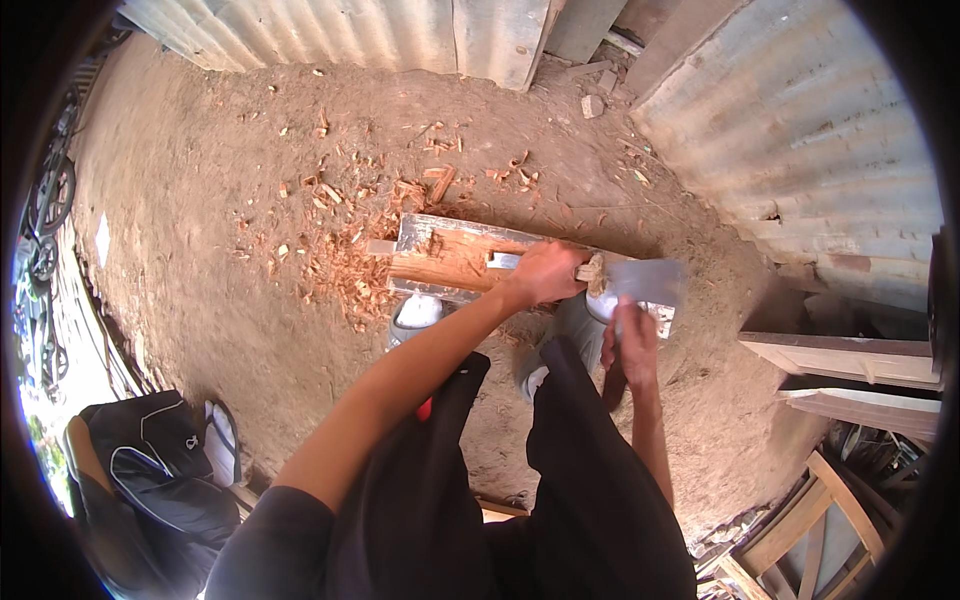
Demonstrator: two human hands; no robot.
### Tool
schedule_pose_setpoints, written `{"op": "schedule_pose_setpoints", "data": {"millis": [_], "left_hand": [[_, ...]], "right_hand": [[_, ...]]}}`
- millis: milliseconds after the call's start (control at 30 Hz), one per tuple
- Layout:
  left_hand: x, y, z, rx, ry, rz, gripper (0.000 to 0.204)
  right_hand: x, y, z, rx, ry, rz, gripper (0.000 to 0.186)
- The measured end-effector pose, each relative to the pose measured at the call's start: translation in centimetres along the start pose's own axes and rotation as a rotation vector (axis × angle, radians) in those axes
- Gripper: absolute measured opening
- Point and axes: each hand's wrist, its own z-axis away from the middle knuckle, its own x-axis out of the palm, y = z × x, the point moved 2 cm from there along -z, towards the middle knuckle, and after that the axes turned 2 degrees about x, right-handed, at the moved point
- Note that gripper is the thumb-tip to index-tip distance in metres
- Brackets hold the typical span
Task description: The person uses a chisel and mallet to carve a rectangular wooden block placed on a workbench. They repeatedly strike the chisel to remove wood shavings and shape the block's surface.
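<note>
A long weathered wooden beam (pixel 445 258) lies crosswise on the ground at my feet, its upper face freshly cut to orange wood. My left hand (pixel 553 270) is closed round a chisel with a frayed wooden end (pixel 594 270); its metal shank (pixel 503 260) lies along the beam. My right hand (pixel 632 343) grips the dark handle of a wide-bladed metal tool (pixel 648 275), blurred beside the chisel's end. My shoes (pixel 415 312) stand against the beam's near side, partly hidden by my arm and trousers.
Wood shavings (pixel 350 285) litter the dirt ground. Corrugated metal sheets (pixel 800 140) stand at back and right. Stacked boards (pixel 840 355) and wooden frames (pixel 830 500) lie at right. A black bag (pixel 145 460) is at lower left, bicycles (pixel 50 200) at the left edge.
</note>
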Motion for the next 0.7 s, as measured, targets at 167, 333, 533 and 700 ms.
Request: {"op": "schedule_pose_setpoints", "data": {"millis": [167, 333, 533, 700], "left_hand": [[-0.2, 0.2, 0.8, -0.033, -0.008, -0.009, 0.033], [-0.2, -0.1, 0.4, 0.031, -0.092, -0.039, 0.034], [0.1, -0.5, 0.9, 0.056, -0.016, -0.048, 0.036], [0.3, -0.3, 0.8, 0.054, -0.038, -0.055, 0.038]], "right_hand": [[-1.6, 0.4, 0.2, -0.017, 0.013, -0.102, 0.045], [0.1, 1.5, 0.3, -0.054, 0.073, -0.114, 0.046], [-1.9, -0.3, -0.2, -0.011, -0.048, -0.008, 0.044], [-1.3, 0.5, 0.4, 0.122, -0.128, 0.020, 0.038]]}}
